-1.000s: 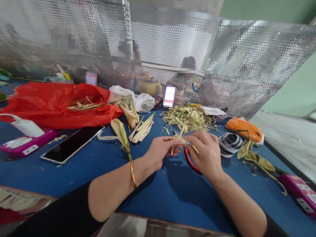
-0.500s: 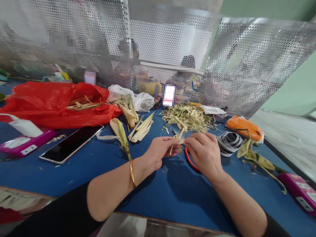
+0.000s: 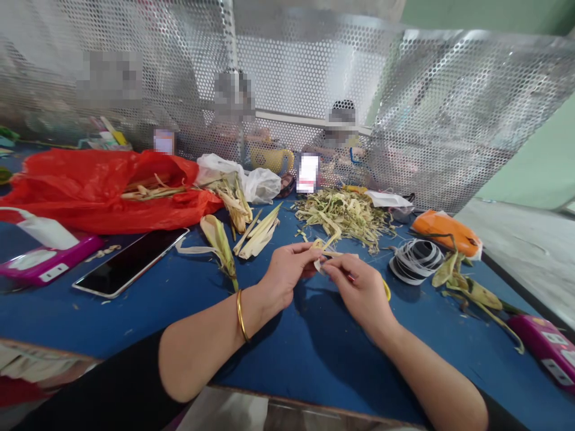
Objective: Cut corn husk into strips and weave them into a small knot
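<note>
Narrow pale husk strips (image 3: pixel 333 254) are pinched in the grip of the left hand (image 3: pixel 291 267) and right hand (image 3: pixel 360 286); curly shreds (image 3: pixel 344 214) are heaped on the blue desk (image 3: pixel 287 353).

Left sleeve (image 3: pixel 108 383) plain black, snug, ending on the forearm (image 3: pixel 202 347). Slim, shiny gold-coloured bangle (image 3: pixel 241 317), rounded, worn just behind the left hand (image 3: pixel 285 272). Right sleeve (image 3: pixel 501 414) also black, only its end in view.

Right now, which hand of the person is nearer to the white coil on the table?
Right. The right hand is just left of the white coil; the left hand is farther left, beyond the right one.
</note>
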`<state>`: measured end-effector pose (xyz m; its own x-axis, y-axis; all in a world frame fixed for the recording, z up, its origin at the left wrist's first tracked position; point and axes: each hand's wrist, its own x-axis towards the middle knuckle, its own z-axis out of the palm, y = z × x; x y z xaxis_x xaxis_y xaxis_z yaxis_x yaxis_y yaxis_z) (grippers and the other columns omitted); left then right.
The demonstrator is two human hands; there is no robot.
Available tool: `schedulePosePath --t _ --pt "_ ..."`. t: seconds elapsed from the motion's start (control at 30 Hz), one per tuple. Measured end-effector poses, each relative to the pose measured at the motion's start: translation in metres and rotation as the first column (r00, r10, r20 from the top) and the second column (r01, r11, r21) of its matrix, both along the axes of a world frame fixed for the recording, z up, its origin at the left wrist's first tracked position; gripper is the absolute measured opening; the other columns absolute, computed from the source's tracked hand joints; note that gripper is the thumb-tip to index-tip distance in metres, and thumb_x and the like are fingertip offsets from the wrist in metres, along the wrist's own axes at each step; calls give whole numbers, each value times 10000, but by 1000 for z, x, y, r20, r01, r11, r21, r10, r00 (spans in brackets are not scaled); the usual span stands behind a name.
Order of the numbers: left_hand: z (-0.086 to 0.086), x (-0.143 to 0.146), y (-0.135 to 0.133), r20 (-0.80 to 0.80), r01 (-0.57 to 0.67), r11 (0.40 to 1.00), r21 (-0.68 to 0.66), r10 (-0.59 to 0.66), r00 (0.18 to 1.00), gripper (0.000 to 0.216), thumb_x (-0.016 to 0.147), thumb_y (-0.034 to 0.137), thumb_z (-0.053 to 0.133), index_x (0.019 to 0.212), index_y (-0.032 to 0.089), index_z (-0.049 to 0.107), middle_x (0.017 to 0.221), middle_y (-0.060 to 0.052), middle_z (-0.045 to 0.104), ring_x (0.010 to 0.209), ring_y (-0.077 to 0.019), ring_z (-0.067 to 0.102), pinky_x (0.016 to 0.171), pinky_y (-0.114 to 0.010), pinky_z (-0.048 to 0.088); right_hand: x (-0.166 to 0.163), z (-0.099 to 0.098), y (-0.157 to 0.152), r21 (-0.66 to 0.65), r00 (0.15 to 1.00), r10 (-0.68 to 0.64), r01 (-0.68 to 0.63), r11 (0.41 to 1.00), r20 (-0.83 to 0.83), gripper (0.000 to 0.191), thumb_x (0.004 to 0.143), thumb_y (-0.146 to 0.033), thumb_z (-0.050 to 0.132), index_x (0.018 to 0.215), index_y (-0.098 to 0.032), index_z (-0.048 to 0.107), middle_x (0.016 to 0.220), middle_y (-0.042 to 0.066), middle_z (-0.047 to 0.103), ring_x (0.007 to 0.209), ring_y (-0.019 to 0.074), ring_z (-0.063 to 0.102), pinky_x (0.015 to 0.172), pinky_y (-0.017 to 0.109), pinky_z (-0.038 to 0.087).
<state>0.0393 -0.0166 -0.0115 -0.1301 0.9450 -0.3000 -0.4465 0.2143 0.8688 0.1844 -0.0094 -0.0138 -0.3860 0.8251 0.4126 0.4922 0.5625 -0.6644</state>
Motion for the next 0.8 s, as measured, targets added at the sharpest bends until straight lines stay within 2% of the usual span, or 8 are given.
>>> schedulePosePath --t 0.1,0.17,0.3,0.4,0.5,0.57,0.67,0.8 --pt "4 0 0 -20 -44 999 -2 44 999 150 684 184 745 818 123 719 662 -31 702 530 -85 587 560 -203 454 0 -1 6 -422 964 -97 -17 907 -246 272 821 -429 608 767 -169 667 629 7 615 562 143 550 551 258 411" --pt "5 0 0 -40 -31 1000 2 31 999 136 694 185 741 814 123 721 661 -34 702 527 -83 586 548 -194 447 -1 0 8 -514 898 -172 -68 855 -406 279 748 -437 681 802 -163 673 690 10 639 561 130 560 567 259 441" --pt "2 2 0 -84 4 1000 6 -3 996 124 713 157 722 832 128 700 647 -34 698 531 -93 602 543 -195 461 -2 2 8 -419 806 -218 -41 907 -551 229 734 -388 711 815 -175 700 684 2 639 562 121 560 577 254 457" --pt "0 3 -1 -121 11 1000 15 -9 993 165 708 116 715 865 135 667 636 -26 694 557 -119 627 554 -217 485 -1 5 6 -242 863 -116 -7 970 -491 159 795 -338 666 752 -190 705 701 9 645 581 122 553 580 250 450" --pt "-1 4 -2 -159 60 997 42 -53 986 140 709 117 720 845 129 692 666 -36 708 589 -123 640 561 -211 481 1 6 6 -113 899 -57 8 994 -435 197 826 -309 637 671 -196 683 773 29 652 715 150 582 655 257 460" --pt "0 5 -3 -173 107 993 46 -98 980 115 721 132 717 835 124 728 705 -46 724 592 -109 632 581 -204 478 1 6 7 -140 897 -57 -6 990 -439 198 838 -322 623 695 -198 682 767 27 644 733 154 581 669 260 462" --pt "1 7 -4 -174 156 986 51 -145 974 107 725 150 719 823 127 758 717 -47 730 586 -99 617 609 -209 483 2 3 9 -294 873 -81 -74 953 -482 161 815 -357 651 815 -198 674 704 -2 628 612 127 545 593 248 449" --pt "3 8 -6 -167 118 991 70 -105 980 98 685 142 746 782 137 761 675 -31 718 585 -108 612 606 -217 492 3 -1 11 -377 894 -135 -41 925 -427 216 783 -392 672 771 -183 618 629 -16 610 550 116 506 528 235 407"
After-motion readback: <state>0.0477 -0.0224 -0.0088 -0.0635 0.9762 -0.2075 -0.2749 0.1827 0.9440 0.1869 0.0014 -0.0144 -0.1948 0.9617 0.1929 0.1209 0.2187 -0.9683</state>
